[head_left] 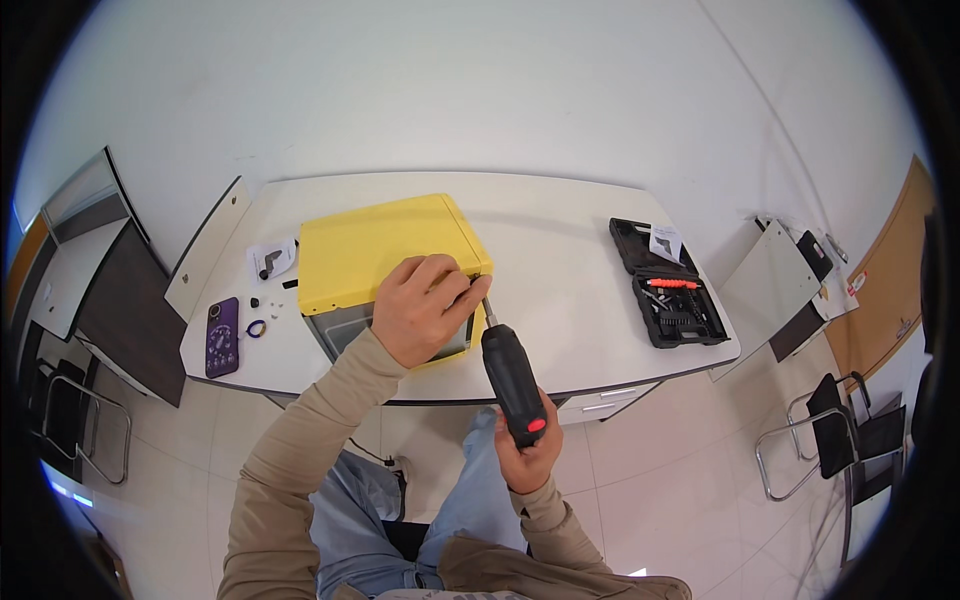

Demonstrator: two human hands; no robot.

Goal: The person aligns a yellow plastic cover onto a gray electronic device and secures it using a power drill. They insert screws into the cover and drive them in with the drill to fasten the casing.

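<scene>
A yellow box-shaped appliance (385, 245) with a grey, partly hidden front rests on the white table, left of the middle. My left hand (420, 308) lies over its near right corner. Its fingers are curled, with thumb and fingertips pinched close together at the yellow edge; anything between them is too small or hidden to name. From the lower right, my right hand (530, 450) grips a black cordless screwdriver (512, 380) with a red button. The tool's metal bit points up and away, its tip beside the left fingertips at that corner. Contact with a screw cannot be seen.
At the table's right lies an open black tool case (680, 310) with bits, an orange-red piece and a leaflet. A purple phone (222, 337), a dark ring-shaped band (256, 329), small loose parts and a paper (272, 261) lie left of the appliance. Black chairs (835, 430) stand beyond.
</scene>
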